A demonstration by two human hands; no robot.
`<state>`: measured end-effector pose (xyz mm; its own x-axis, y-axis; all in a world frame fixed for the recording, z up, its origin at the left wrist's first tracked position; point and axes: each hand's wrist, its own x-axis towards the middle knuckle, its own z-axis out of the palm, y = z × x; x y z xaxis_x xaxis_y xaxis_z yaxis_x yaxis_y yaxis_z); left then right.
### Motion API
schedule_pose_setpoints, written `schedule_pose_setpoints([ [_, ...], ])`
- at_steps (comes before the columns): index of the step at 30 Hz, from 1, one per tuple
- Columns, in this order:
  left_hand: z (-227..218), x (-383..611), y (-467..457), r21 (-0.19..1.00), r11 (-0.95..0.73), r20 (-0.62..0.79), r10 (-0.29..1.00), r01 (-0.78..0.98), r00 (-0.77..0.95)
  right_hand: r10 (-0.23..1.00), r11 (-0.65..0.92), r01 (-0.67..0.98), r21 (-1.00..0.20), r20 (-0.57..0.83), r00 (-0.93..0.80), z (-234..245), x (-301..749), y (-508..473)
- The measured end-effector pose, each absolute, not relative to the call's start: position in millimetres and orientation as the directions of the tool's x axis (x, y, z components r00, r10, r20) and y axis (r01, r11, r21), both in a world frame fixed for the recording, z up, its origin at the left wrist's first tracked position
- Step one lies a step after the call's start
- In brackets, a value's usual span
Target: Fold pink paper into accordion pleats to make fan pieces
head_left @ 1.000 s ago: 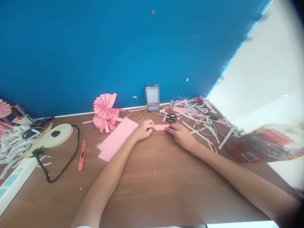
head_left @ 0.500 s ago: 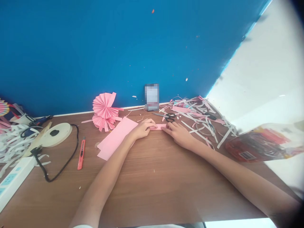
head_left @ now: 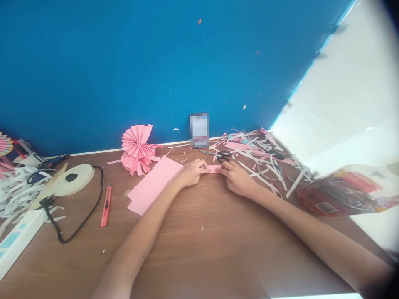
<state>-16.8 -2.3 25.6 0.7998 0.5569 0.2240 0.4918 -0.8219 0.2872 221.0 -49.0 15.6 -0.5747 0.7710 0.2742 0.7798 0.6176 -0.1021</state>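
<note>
A narrow folded pink paper strip (head_left: 213, 169) stretches between my two hands, low over the brown table. My left hand (head_left: 192, 172) pinches its left end with closed fingers. At the other end, the fingers of my right hand (head_left: 236, 176) are closed on the strip. Larger pink paper sheets (head_left: 152, 182) lie partly beneath my left forearm. Behind them stand pleated pink paper fans (head_left: 137, 143). Black-handled scissors (head_left: 222, 155) rest just beyond my right hand.
Paper offcuts (head_left: 262, 145) are heaped at the back right, beside a plastic bag (head_left: 336, 191). A phone (head_left: 199, 129) leans on the blue wall. Leftward lie a red utility knife (head_left: 106, 205), a white reel (head_left: 75, 179), a black cord (head_left: 84, 224) and a power strip (head_left: 20, 238).
My left hand has shifted slightly right, its fingers now pinching the strip's end instead of lying over it. The whole view has tilted up slightly.
</note>
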Motion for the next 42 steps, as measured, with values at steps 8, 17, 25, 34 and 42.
schedule_pose_setpoints([
  [8, 24.9, 7.6, -16.2, 0.187, -0.731, 0.213, 0.683, 0.657, 0.699, 0.802, 0.554, 0.829, -0.068, 0.309, -0.511, 10.3, 214.2, -45.4],
  [17, 9.9, 14.1, -6.1, 0.456, -0.586, 0.207, 0.802, 0.670, 0.560, 0.769, 0.614, 0.786, -0.074, 0.278, -0.575, 11.7, 208.9, -41.2],
  [25, 12.6, 14.6, -4.4, 0.502, -0.559, 0.177, 0.813, 0.660, 0.555, 0.797, 0.577, 0.813, -0.075, 0.267, -0.542, 8.9, 205.5, -35.6],
  [34, 12.1, 17.3, -7.5, 0.404, -0.562, 0.173, 0.821, 0.721, 0.544, 0.833, 0.529, 0.823, -0.208, 0.312, -0.457, 5.2, 208.3, -33.3],
  [42, 19.2, 20.8, -17.7, 0.288, -0.552, 0.159, 0.834, 0.783, 0.529, 0.809, 0.519, 0.844, -0.140, 0.401, -0.431, 3.9, 211.0, -38.8],
])
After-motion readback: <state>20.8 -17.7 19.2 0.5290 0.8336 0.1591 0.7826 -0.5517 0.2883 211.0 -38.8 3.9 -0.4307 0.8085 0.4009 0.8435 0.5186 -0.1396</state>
